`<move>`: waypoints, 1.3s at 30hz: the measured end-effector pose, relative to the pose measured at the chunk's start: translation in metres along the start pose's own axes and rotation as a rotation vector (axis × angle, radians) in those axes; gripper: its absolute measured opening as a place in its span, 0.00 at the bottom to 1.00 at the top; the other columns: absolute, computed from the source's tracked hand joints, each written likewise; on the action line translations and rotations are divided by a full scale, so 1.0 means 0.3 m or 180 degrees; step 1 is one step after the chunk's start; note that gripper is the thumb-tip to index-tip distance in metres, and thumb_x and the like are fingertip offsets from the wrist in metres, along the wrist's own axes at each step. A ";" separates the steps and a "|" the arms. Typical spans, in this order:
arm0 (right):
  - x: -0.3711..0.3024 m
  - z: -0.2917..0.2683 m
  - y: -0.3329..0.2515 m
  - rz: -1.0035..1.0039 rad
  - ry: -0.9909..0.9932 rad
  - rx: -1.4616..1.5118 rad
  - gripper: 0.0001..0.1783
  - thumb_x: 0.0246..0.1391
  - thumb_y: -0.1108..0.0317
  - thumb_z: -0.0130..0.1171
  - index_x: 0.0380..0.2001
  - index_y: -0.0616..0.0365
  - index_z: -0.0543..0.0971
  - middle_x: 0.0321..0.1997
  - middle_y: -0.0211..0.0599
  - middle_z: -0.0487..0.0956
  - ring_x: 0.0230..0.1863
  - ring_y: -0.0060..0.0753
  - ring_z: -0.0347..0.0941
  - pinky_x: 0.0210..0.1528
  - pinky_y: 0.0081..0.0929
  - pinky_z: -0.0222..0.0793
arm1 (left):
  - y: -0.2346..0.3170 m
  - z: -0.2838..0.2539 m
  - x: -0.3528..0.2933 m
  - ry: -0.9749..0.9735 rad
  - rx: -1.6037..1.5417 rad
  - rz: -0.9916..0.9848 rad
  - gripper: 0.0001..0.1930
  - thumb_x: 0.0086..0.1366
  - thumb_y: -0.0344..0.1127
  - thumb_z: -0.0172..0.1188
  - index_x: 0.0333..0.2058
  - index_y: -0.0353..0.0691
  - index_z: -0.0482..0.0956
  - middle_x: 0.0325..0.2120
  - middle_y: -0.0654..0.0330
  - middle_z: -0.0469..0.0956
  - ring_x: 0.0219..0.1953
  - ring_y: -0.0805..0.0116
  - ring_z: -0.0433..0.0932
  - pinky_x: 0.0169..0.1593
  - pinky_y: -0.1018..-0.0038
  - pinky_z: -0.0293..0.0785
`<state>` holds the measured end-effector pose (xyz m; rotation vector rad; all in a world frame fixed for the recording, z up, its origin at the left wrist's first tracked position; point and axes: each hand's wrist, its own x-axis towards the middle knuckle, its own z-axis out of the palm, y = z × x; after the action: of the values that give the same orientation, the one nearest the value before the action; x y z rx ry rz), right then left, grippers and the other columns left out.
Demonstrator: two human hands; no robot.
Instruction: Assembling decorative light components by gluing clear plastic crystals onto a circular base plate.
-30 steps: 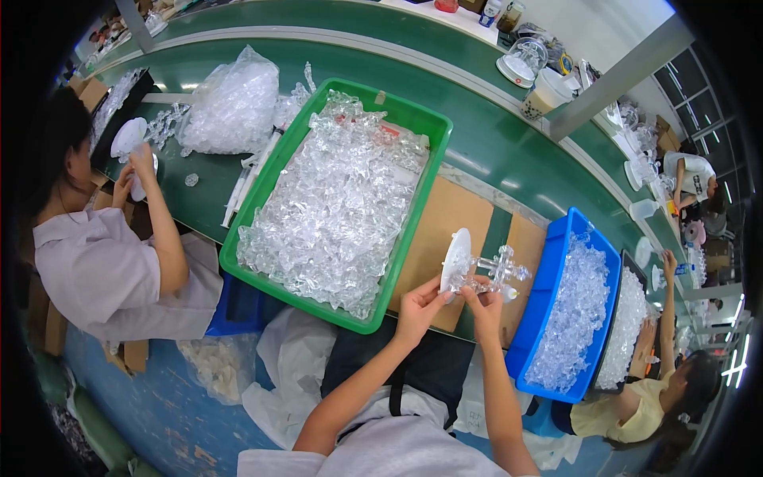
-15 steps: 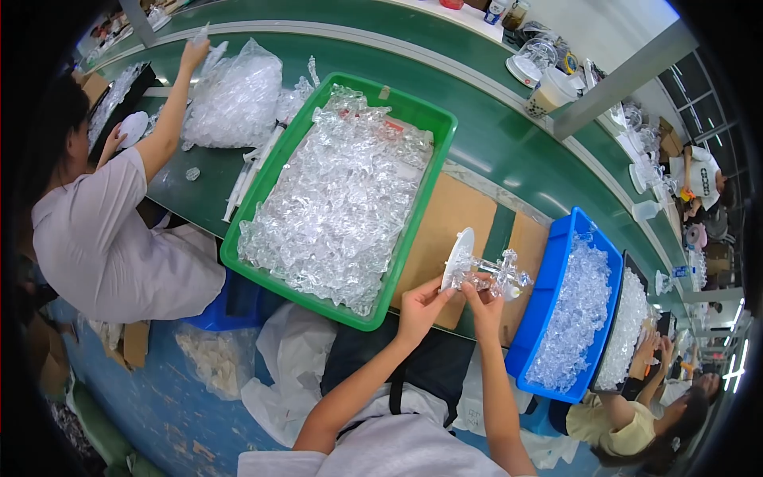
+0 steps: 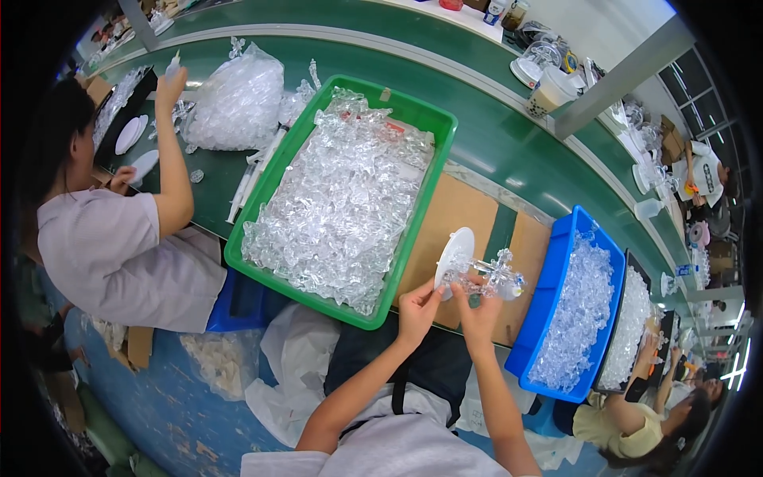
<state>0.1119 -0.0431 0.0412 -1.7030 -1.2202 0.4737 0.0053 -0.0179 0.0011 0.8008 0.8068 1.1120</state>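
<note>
A smooth, round white disc (image 3: 455,253) with knobbly, glass-clear fittings (image 3: 501,273) on its right sits above flat brown cardboard (image 3: 453,208), between a green tub (image 3: 369,319) left and a blue tub (image 3: 547,298) right. The left hand (image 3: 418,316) pinches the disc's near edge; the right hand (image 3: 478,316), fingers bent, grips the fittings.

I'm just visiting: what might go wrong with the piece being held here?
The white round plate is tipped up in the left hand, seemingly pinched near its lower edge, so it could slip. The clear plastic parts jut out sideways above the right hand; a knock might loosen or crack them. The blue bin seems to reach past the table edge, so a bump might spill its clear pieces.
</note>
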 end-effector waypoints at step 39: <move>0.299 -0.685 0.263 -0.0435 -0.0460 -0.3118 0.13 0.42 0.67 0.62 0.36 0.53 0.80 0.36 0.36 0.80 0.34 0.37 0.76 0.39 0.34 0.71 | -0.001 -0.113 -0.079 -0.1084 0.4762 0.1579 0.32 0.60 0.40 0.55 0.59 0.29 0.57 0.61 0.39 0.52 0.64 0.42 0.49 0.63 0.52 0.47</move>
<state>0.3438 -0.0645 0.0885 -2.3765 -1.8304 -0.1423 -0.0296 -0.0360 -0.0119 2.4592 1.1208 0.5728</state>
